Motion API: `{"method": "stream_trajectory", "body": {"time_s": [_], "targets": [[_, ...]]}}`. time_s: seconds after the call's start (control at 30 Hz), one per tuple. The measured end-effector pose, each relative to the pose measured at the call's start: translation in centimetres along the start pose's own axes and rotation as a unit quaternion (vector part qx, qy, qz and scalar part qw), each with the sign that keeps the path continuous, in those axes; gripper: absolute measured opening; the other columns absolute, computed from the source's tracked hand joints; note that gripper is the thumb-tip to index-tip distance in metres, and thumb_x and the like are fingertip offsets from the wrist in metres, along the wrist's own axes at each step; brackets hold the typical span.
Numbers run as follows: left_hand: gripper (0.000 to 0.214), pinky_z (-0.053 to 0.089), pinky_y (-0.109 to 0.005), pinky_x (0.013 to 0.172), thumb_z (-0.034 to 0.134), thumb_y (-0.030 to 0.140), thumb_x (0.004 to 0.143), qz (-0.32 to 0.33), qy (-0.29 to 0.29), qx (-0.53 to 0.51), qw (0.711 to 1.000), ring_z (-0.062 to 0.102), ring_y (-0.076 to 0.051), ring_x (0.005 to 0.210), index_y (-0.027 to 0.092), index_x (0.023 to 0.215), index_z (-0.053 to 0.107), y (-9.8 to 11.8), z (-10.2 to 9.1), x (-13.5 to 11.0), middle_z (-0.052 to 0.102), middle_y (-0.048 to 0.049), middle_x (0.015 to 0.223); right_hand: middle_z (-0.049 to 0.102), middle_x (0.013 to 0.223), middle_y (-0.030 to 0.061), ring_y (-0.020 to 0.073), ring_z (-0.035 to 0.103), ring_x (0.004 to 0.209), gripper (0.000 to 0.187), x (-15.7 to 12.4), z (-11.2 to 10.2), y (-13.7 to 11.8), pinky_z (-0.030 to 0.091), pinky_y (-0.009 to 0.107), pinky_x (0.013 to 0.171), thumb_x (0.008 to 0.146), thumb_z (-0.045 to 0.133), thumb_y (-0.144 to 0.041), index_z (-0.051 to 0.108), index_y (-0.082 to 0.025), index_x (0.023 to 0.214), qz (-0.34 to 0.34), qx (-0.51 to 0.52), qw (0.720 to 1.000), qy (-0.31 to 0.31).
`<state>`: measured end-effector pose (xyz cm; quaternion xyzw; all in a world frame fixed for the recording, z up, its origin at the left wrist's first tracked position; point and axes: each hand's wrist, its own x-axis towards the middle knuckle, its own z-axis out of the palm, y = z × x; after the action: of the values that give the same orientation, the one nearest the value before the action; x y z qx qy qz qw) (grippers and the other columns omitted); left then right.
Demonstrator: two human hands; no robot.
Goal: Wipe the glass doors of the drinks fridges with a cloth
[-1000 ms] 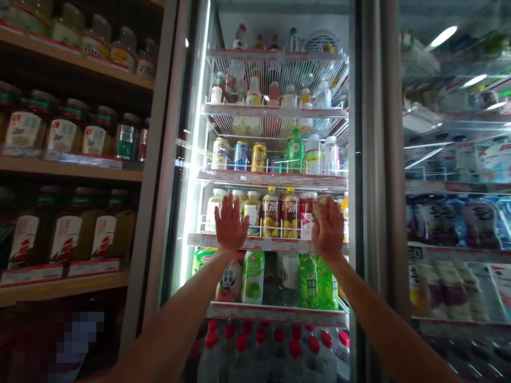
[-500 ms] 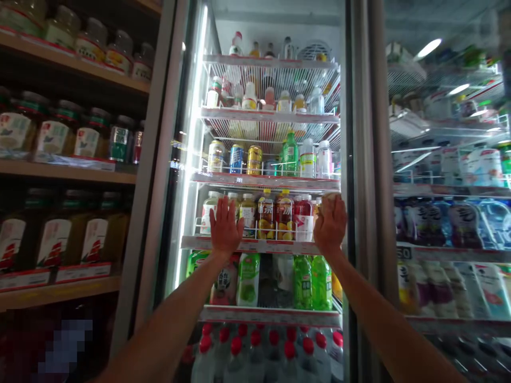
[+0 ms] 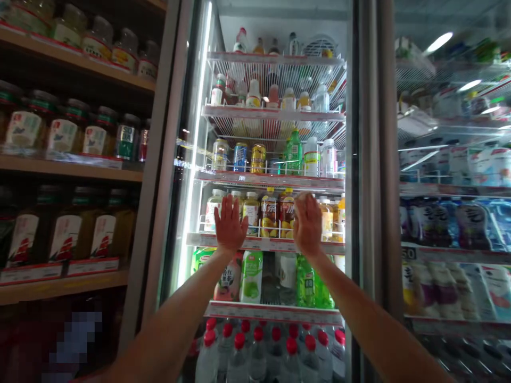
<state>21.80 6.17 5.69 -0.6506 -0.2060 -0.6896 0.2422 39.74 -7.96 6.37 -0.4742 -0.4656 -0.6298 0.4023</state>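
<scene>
My left hand (image 3: 231, 223) is raised with its fingers stretched upward and spread, holding nothing. It is in front of the drink bottles on a middle shelf of a lit drinks fridge. Pale-labelled bottles (image 3: 214, 211) stand beside and behind it. My right hand (image 3: 307, 223) is up at the same height, its fingers stretched and close together; nothing shows in it. It partly covers the row beside the brown tea bottles (image 3: 269, 214), which have yellow caps. An orange-yellow bottle (image 3: 326, 219) stands to its right. Whether either hand touches glass I cannot tell.
Cans (image 3: 240, 157) and bottles fill the shelf above. Green bottles (image 3: 305, 282) and a green-white carton (image 3: 251, 277) stand below, over red-capped bottles (image 3: 257, 354). Left, wooden shelves hold jars (image 3: 64, 130). A metal frame (image 3: 383, 159) separates another fridge on the right.
My right hand has moved left, closer to my left hand, uncovering bottles at the row's right end. My left hand keeps nearly its pose. The view has shifted slightly.
</scene>
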Motion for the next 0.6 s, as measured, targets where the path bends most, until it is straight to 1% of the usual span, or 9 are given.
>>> {"method": "stream_trajectory", "body": {"time_s": [0.07,0.13,0.17,0.27,0.33,0.4,0.47,0.53,0.6], "targets": [[0.055,0.014,-0.049,0.112,0.039,0.035,0.087,-0.003,0.003,0.003,1.000,0.020,-0.026,0.137,0.009,0.136,0.034,0.1,0.0,0.0,0.032,-0.0180,0.144,0.028,0.148,0.0073,0.0238,0.017,0.139,0.056,-0.8,0.1,-1.8,0.027,0.047,0.109,0.084,0.041,-0.015,0.034,-0.022,0.139,-0.116,0.029,0.989,-0.082],[0.055,0.014,-0.049,0.111,0.040,0.034,0.087,-0.005,0.007,0.004,1.000,0.022,-0.026,0.137,0.010,0.136,0.035,0.1,0.1,0.0,0.033,-0.0177,0.143,0.033,0.146,0.0058,0.0222,0.018,0.139,0.054,-1.1,-0.2,-2.1,0.027,0.045,0.109,0.084,0.042,-0.015,0.037,-0.024,0.137,-0.177,0.039,0.975,-0.126],[0.054,0.015,-0.049,0.111,0.040,0.034,0.087,-0.005,0.009,0.003,1.000,0.022,-0.026,0.137,0.010,0.136,0.036,0.0,0.1,0.0,0.033,-0.0176,0.143,0.033,0.146,0.0057,0.0222,0.019,0.138,0.053,-1.0,-0.3,-1.7,0.027,0.046,0.109,0.084,0.041,-0.015,0.038,-0.024,0.137,-0.164,0.032,0.979,-0.119],[0.055,0.014,-0.050,0.111,0.041,0.033,0.087,-0.001,0.002,-0.004,1.000,0.021,-0.027,0.137,0.009,0.135,0.035,-0.2,0.0,-0.1,0.032,-0.0184,0.144,0.027,0.148,0.0076,0.0248,0.020,0.138,0.053,0.5,-0.4,0.4,0.028,0.050,0.107,0.086,0.038,-0.016,0.034,-0.024,0.138,-0.009,-0.007,1.000,-0.010],[0.054,0.013,-0.052,0.111,0.042,0.031,0.086,-0.008,0.001,-0.009,1.000,0.020,-0.027,0.137,0.009,0.135,0.036,-0.1,-0.1,0.0,0.032,-0.0192,0.143,0.025,0.149,0.0090,0.0260,0.019,0.138,0.056,1.4,0.0,0.8,0.029,0.052,0.106,0.086,0.036,-0.017,0.028,-0.023,0.141,0.050,-0.013,0.998,0.035],[0.053,0.013,-0.052,0.111,0.043,0.027,0.085,-0.013,0.011,-0.023,1.000,0.019,-0.027,0.137,0.009,0.134,0.036,0.8,-0.4,0.2,0.032,-0.0194,0.144,0.025,0.149,0.0103,0.0257,0.018,0.138,0.060,1.8,0.7,-0.5,0.028,0.051,0.107,0.085,0.036,-0.017,0.021,-0.020,0.144,0.036,0.007,0.999,0.017],[0.052,0.017,-0.050,0.112,0.042,0.023,0.085,0.002,0.021,-0.067,0.998,0.019,-0.026,0.138,0.009,0.134,0.035,2.6,-0.5,0.8,0.032,-0.0186,0.144,0.025,0.149,0.0120,0.0255,0.016,0.139,0.066,1.6,1.3,-2.5,0.026,0.050,0.108,0.083,0.038,-0.018,0.015,-0.016,0.145,0.013,0.040,0.999,-0.025],[0.049,0.026,-0.043,0.111,0.037,0.019,0.087,0.042,0.014,-0.149,0.988,0.024,-0.021,0.136,0.011,0.134,0.035,5.0,-0.5,1.6,0.035,-0.0165,0.143,0.025,0.148,0.0134,0.0257,0.016,0.139,0.069,1.2,1.6,-4.1,0.025,0.051,0.109,0.083,0.039,-0.021,0.011,-0.014,0.145,0.018,0.067,0.996,-0.048],[0.045,0.035,-0.034,0.107,0.029,0.017,0.089,0.076,-0.011,-0.241,0.967,0.035,-0.015,0.131,0.014,0.134,0.035,7.6,-0.1,2.4,0.043,-0.0129,0.138,0.026,0.148,0.0141,0.0246,0.017,0.139,0.069,0.8,1.2,-4.3,0.025,0.050,0.109,0.084,0.038,-0.023,0.007,-0.014,0.145,0.018,0.091,0.994,-0.055]]}}
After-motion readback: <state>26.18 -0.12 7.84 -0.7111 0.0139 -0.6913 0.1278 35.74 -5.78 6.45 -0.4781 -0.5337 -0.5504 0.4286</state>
